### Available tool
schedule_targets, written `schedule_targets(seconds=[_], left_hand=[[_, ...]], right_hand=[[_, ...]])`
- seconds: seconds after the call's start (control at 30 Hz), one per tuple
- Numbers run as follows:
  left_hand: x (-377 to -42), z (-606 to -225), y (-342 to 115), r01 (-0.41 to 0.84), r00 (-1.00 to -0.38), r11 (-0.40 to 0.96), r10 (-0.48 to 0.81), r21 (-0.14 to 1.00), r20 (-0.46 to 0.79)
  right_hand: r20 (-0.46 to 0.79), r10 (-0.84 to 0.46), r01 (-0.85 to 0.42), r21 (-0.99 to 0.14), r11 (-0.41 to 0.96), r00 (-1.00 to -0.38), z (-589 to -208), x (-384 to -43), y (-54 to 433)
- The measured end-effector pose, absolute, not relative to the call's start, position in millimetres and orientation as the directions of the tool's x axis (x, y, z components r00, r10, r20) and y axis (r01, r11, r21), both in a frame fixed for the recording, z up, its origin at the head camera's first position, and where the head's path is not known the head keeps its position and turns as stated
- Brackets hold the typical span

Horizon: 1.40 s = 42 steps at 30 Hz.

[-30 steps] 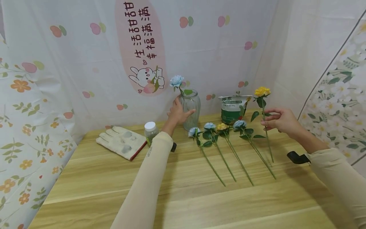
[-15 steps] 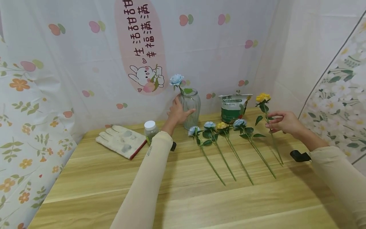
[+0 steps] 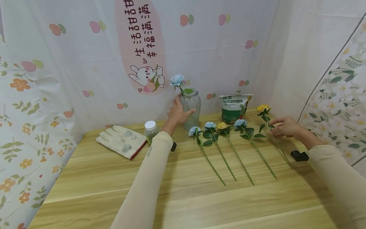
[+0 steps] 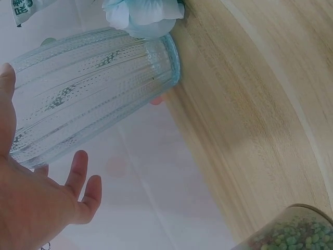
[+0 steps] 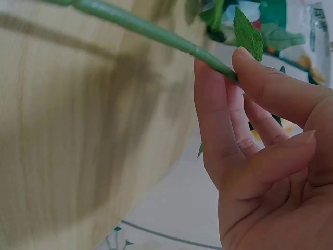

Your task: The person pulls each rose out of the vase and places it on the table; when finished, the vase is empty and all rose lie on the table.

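Observation:
My left hand [image 3: 178,113] grips the side of a clear ribbed glass vase [image 3: 193,109], thumb across its front. Two of its fingers [image 4: 78,172] stand off the glass in the left wrist view. One light blue rose [image 3: 177,79] leans in the vase's mouth. At the right, my right hand [image 3: 287,128] pinches the green stem [image 5: 140,26] of a yellow rose [image 3: 263,108] between thumb and fingertips. That rose is tilted low, its bloom toward the back and its stem end near the tabletop. Whether the stem touches the wood I cannot tell.
Blue roses [image 3: 240,123] and another yellow rose [image 3: 222,126] lie in a row between my hands. Behind them stands a green-and-white bag [image 3: 233,109] with a clip. Left of the vase are a white-capped jar [image 3: 150,129] of green grains and a work glove [image 3: 121,141].
My right hand has lowered the yellow rose, tipping it from nearly upright toward the table, and its stem end has swung right. The left hand stays on the vase.

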<state>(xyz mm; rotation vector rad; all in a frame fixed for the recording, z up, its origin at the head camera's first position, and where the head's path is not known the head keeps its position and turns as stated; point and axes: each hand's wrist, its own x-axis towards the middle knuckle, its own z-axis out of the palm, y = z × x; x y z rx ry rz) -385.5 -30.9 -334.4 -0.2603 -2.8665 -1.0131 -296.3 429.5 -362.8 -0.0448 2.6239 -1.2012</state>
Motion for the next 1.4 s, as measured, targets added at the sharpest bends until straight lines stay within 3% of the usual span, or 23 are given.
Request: schedule_targets(seconds=[0.53, 1.13, 1.4], left_hand=[[-385.1, -335.9, -30.9, 0.204, -0.978, 0.763, 0.135, 0.614, 0.157], [-385.8, -337.2, -31.1, 0.207, -0.978, 0.771, 0.14, 0.602, 0.157], [-387.4, -337.7, -31.5, 0.209, -0.977, 0.765, 0.135, 0.61, 0.165]], right_hand=[[-0.321, -0.134, 0.169, -0.757, 0.631, -0.938, -377.2, -302.8, 433.0], [-0.33, -0.213, 0.118, -0.748, 0.653, -0.92, -379.8, -302.7, 429.4], [-0.231, -0.113, 0.06, -0.628, 0.776, -0.966, -353.8, -312.6, 417.7]])
